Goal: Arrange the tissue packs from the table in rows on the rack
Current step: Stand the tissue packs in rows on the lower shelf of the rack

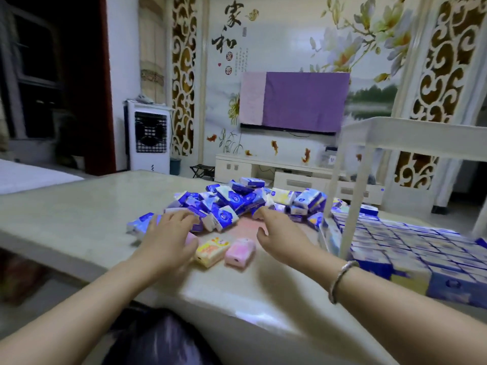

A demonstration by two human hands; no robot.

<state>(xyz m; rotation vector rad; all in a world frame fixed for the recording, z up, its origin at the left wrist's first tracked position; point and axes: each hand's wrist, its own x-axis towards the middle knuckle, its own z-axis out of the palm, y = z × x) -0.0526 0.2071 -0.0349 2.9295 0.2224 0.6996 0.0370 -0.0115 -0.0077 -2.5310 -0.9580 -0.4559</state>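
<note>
Your hands reach out over the pale counter (pixel 79 206) toward the loose heap of blue and white tissue packs (pixel 232 200); your left hand (pixel 168 241) lies palm down with its fingers spread and only gently bent, the fingertips at the near edge of the heap and just beside a stray blue pack (pixel 139 223), though motion blur keeps you from telling whether they touch it; your right hand (pixel 282 233), a silver bangle (pixel 340 279) on its wrist, hovers with fingers loosely curved and thumb apart, gripping nothing; between your hands lie a yellow pack (pixel 210 250) and a pink pack (pixel 240 252), side by side and apart from the heap; another pink pack sits partly hidden under your left hand; to your right stands the white rack (pixel 353 201), its lower shelf already filled with blue packs in tight rows (pixel 411 246); its upper shelf (pixel 411 134) appears bare from this angle.
</note>
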